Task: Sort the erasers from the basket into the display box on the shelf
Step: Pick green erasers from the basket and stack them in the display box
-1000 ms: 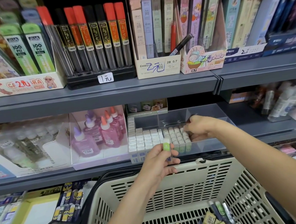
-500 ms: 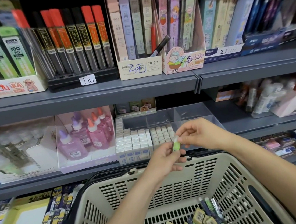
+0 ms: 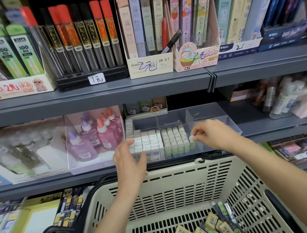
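While the right hand (image 3: 212, 135) pinches a green-sleeved eraser (image 3: 191, 140) between thumb and fingertips, holding it upright at the right end of the near row in the clear display box (image 3: 223, 117), the left hand (image 3: 130, 161) hovers in front of the box's near left corner. Its fingers are loosely straight and close together, thumb raised, holding nothing. The pinched eraser stands just beside the rows of green-sleeved erasers (image 3: 174, 139) in the middle of the box. I cannot tell whether it touches its neighbour. To their left, white erasers (image 3: 147, 140) are packed in a tight block, with one column running farther back along the left wall.

The box sits on the middle shelf (image 3: 283, 131), just right of a carton of pink and purple glue bottles (image 3: 96, 139). Nearer and lower, a cream plastic basket (image 3: 173, 173) with black handles stands close to the shelf edge, and both forearms reach over it. On its floor, near right, lies a heap of loose erasers (image 3: 202, 232), mostly yellow-sleeved with barcodes, with a few green ones on the far side. On the upper shelf, red- and black-capped lead tubes (image 3: 84, 40) stand in a black rack.
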Action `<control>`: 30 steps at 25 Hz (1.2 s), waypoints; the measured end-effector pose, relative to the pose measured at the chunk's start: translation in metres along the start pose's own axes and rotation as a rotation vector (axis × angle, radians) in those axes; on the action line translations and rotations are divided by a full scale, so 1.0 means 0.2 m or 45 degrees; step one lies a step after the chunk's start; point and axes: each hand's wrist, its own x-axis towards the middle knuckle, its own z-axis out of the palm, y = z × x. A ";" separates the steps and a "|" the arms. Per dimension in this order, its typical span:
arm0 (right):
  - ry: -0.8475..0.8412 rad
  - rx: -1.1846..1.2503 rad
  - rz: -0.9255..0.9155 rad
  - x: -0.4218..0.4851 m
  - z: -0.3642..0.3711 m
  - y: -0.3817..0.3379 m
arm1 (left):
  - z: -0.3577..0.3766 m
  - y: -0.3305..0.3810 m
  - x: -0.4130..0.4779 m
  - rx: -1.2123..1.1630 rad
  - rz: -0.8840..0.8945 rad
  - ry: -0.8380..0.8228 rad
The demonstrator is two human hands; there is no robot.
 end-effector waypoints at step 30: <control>-1.049 -0.105 0.301 -0.98 0.26 0.25 | 1.07 -0.28 -0.71 0.679 0.589 -1.538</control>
